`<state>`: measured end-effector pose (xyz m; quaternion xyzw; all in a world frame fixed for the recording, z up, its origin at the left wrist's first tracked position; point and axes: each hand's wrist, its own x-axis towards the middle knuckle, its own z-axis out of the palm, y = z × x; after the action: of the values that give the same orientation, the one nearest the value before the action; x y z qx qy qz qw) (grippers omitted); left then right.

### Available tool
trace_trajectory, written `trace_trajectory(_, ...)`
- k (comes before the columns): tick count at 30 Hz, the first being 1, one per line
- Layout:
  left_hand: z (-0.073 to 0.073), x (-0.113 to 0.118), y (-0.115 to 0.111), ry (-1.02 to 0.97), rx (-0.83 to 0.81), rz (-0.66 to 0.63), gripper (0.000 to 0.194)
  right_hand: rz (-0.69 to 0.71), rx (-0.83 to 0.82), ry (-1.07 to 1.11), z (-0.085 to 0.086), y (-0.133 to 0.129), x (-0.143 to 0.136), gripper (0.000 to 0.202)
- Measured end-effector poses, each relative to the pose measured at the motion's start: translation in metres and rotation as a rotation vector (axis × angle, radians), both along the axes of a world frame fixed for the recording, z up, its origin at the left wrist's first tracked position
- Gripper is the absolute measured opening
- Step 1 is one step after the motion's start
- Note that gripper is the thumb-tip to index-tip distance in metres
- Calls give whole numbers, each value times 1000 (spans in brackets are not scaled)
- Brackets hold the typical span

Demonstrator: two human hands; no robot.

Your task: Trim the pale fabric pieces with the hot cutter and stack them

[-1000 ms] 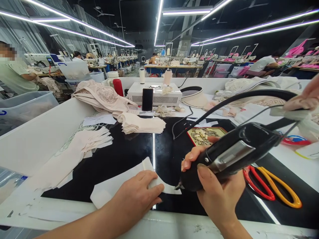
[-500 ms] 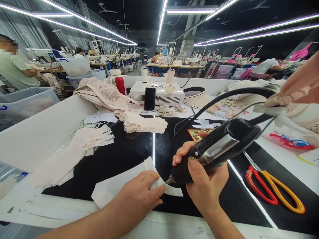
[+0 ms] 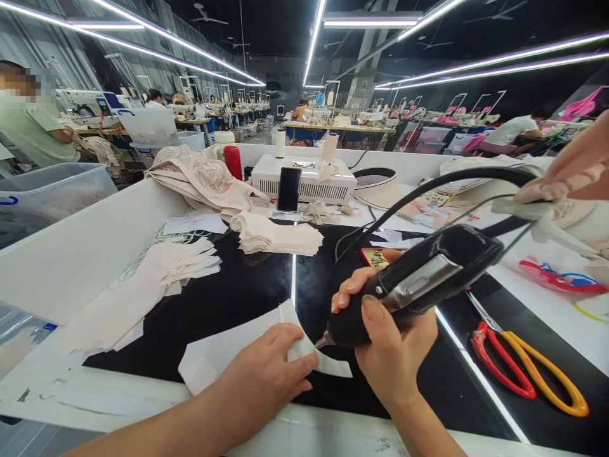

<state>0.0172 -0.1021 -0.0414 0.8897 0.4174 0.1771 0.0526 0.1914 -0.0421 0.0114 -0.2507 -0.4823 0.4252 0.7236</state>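
Observation:
My right hand (image 3: 394, 343) is wrapped round a black corded handheld tool (image 3: 419, 279) with a silver lever and a narrow metal tip. The tip points down-left and sits at the edge of a white sheet-like piece (image 3: 223, 349), close to my left fingertips; whether it touches is too small to tell. My left hand (image 3: 271, 374) presses that piece against the black board (image 3: 247, 285), its thumb and fingers closed over a small folded part. A narrow strip of the piece (image 3: 335, 365) shows beyond my thumb, under the tool tip.
Scissors (image 3: 528, 368) with red and orange handles lie right. Beige fabric stacks (image 3: 278, 233) lie behind and left. A phone (image 3: 288, 189) leans on a white box (image 3: 328, 181). Another hand (image 3: 578, 158), upper right, is by the tool's thick cable (image 3: 428, 181). A co-worker (image 3: 33, 120) sits left.
The whole view has shifted slightly. My hands, the tool and the white piece keep nearly the same places relative to each other.

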Motion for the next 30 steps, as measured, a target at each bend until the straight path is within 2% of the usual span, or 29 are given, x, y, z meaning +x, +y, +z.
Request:
trace_trajectory(12, 5, 0, 1, -49, -66, 9, 33, -32, -3, -57, -1, 6, -4, 44)
trace_trajectory(30, -1, 0, 2, -104, -45, 18, 36, -46, 10, -48, -1, 14, -9, 44)
